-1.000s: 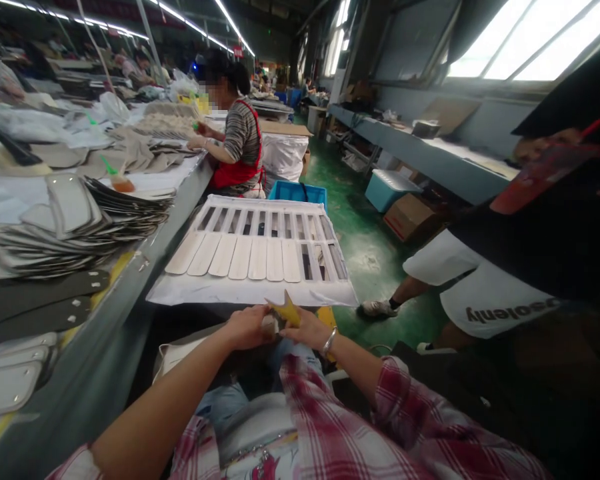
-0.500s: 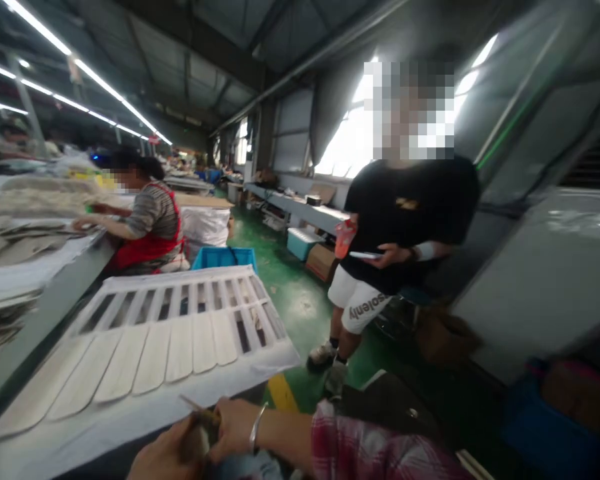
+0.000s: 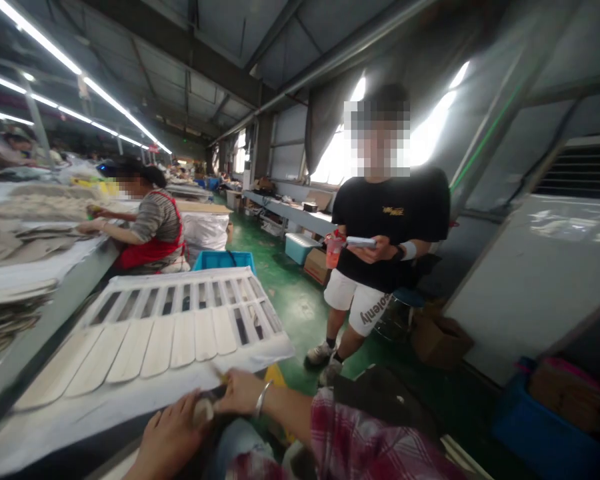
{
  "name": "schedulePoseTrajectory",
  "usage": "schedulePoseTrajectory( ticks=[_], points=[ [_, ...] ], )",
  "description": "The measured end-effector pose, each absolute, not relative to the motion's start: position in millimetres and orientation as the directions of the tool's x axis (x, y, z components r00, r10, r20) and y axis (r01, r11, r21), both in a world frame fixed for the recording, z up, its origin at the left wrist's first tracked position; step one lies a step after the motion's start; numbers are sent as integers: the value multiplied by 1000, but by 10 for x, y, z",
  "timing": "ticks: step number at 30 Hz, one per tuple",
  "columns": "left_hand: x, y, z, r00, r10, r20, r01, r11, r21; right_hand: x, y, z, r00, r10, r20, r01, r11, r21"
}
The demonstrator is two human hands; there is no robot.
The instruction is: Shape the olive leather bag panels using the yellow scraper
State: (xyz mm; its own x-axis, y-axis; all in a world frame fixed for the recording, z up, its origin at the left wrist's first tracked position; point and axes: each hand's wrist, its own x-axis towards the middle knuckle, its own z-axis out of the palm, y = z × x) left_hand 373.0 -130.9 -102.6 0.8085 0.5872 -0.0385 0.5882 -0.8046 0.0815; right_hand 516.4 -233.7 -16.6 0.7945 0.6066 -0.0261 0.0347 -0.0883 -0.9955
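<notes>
Low in the view, my left hand (image 3: 173, 427) has its fingers curled by a pale rounded object (image 3: 203, 410) whose kind I cannot make out. Beside it my right hand (image 3: 241, 392), with a silver bangle at the wrist, is closed round a thin brownish stick (image 3: 218, 373); its tip is blurred. Just beyond my hands, several long cream strips with rounded ends (image 3: 157, 343) lie side by side on a white slatted rack (image 3: 270, 347). White cloth or sheeting hangs along the rack's near side.
A person in a black shirt (image 3: 390, 207) stands in the green aisle, with a drink cup and a phone. At left, a person in a red apron (image 3: 155, 230) works at a long table (image 3: 87, 293). Blue bins (image 3: 225, 260) and cardboard boxes (image 3: 440, 340) stand around.
My left hand has shifted slightly up, its fingers more in view. The stick in my right hand has moved up and right. The standing person now holds the phone beside the cup.
</notes>
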Motion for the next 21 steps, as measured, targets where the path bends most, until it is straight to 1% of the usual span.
schedulePoseTrajectory(
  ticks=[1,2,3,6,9,11,13,21],
  points=[
    [3688,-1353,-939,802,597,-32,596,-796,103,5184,-2323,-151,735,672,-89,-58,-69,-996],
    [3655,-1377,-861,828,559,-34,558,-819,134,5212,-2289,-160,680,720,-143,-155,-49,-987],
    [3632,-1382,-803,832,554,-35,552,-819,157,5244,-2237,-193,647,743,-172,-221,-34,-975],
    [3613,-1332,-761,818,572,-62,571,-796,200,5310,-2037,-368,581,772,-258,-389,-16,-921],
    [3626,-1318,-809,814,580,-44,574,-790,215,5280,-1880,-520,555,789,-264,-487,51,-872],
    [3640,-1333,-833,815,578,-26,570,-794,209,5233,-1787,-583,572,790,-221,-508,130,-851],
    [3649,-1340,-843,819,574,-6,564,-801,200,5189,-1685,-632,596,783,-180,-494,181,-851],
    [3652,-1293,-835,830,558,4,547,-815,190,5089,-1425,-751,614,776,-146,-463,203,-863]
  ],
)
